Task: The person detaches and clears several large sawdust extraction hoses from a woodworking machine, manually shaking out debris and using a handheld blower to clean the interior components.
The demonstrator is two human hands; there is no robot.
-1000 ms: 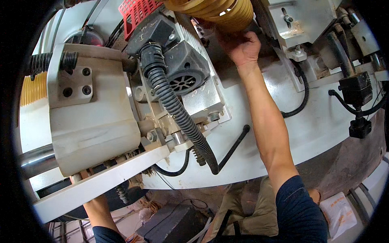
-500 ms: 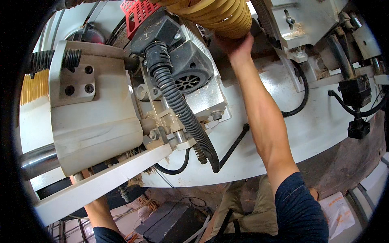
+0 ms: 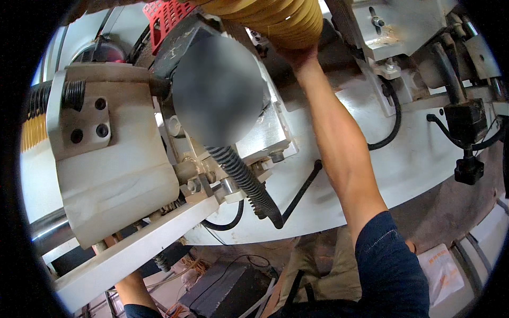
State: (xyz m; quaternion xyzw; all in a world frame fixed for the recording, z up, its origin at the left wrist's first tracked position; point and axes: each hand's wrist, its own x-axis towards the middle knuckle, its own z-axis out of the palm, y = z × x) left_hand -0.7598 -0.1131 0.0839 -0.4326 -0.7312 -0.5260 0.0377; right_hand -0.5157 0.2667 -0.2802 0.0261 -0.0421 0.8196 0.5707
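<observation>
My right arm reaches up the middle to a thick yellow ribbed hose (image 3: 275, 24). My right hand (image 3: 301, 57) is against the hose's underside; its fingers are hidden behind the hose. At the lower left, my left forearm passes beneath a white metal bar (image 3: 138, 246). Only a sliver of my left hand (image 3: 99, 247) shows, beyond the bar and under a pale machine housing (image 3: 116, 180); its fingers are out of sight. Between my arms stands a motor unit with a silvery block (image 3: 265, 130), its upper part covered by a grey blur. A black corrugated hose (image 3: 238, 169) hangs from it.
A red perforated guard (image 3: 164, 21) rises at the back. To the right are a metal bracket (image 3: 395, 32), a bent black cable (image 3: 396, 116) and a black clamp-like fitting (image 3: 465, 124). Below lie a dark box (image 3: 228, 291) and a white bag (image 3: 440, 273).
The view has shifted a little, so the machine's left part sits further left and lower. My right hand has moved slightly left along with the yellow hose. My left hand remains under the housing.
</observation>
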